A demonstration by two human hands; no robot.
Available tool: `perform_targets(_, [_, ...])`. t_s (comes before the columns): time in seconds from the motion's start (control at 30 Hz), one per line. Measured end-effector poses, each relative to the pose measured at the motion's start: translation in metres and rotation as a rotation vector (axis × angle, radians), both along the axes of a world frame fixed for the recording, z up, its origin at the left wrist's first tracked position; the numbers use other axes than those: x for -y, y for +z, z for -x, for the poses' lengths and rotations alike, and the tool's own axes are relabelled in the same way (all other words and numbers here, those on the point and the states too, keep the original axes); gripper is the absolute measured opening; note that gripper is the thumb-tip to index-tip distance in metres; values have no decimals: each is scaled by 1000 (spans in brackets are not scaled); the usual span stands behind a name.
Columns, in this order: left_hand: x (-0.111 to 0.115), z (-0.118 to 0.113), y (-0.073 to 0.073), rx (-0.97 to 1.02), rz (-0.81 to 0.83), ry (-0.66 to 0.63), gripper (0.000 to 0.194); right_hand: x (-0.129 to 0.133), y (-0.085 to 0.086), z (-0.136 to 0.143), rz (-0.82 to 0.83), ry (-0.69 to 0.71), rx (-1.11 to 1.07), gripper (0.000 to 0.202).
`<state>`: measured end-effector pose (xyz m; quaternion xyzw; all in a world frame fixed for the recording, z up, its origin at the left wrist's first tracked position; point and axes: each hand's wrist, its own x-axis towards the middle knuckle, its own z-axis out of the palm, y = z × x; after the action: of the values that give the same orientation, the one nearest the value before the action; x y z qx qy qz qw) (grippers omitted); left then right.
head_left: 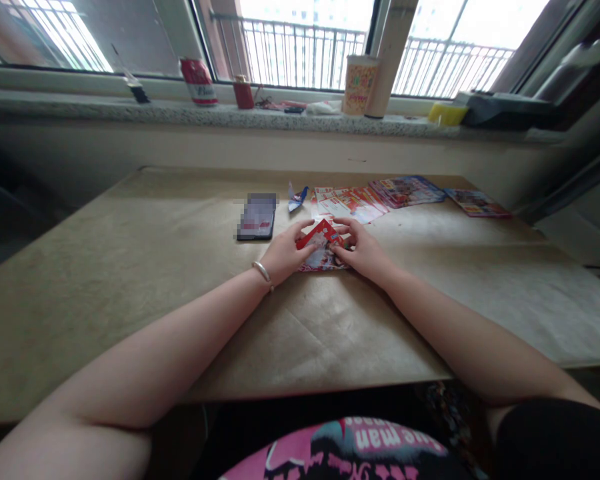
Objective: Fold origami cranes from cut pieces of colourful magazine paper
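Note:
Both hands hold a red, white and dark printed sheet of paper (323, 250) just above or on the table, close to its middle. The top of the paper comes to a folded point. My left hand (291, 248) grips its left side, thumb on the front face. On the right side, my right hand (357, 245) pinches it with curled fingers and the thumb. Beyond my hands lies a spread of red and white printed sheets (353, 202). A small blue and white folded paper piece (297, 197) stands just behind my left hand.
A phone (257, 217) lies left of my hands on the table (145, 280). At the back right are a stack of printed sheets (407, 191) and another printed booklet or stack (477, 203). The windowsill holds a can (199, 81), a red container (243, 92) and a patterned cup (359, 85).

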<state>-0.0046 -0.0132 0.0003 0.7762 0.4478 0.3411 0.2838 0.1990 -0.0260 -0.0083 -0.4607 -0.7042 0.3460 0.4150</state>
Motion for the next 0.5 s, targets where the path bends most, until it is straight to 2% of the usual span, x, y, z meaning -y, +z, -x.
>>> perform_targets(0.2, [0, -2, 4, -131, -93, 39, 24, 4, 5, 4, -73, -4, 63, 54])
perform_targets(0.3, [2, -3, 5, -198, -116, 54, 26, 4, 6, 6, -61, -47, 84, 44])
perform_targets(0.5, [4, -5, 7, -208, -134, 48, 31, 0, 3, 5, -2, -103, 79, 22])
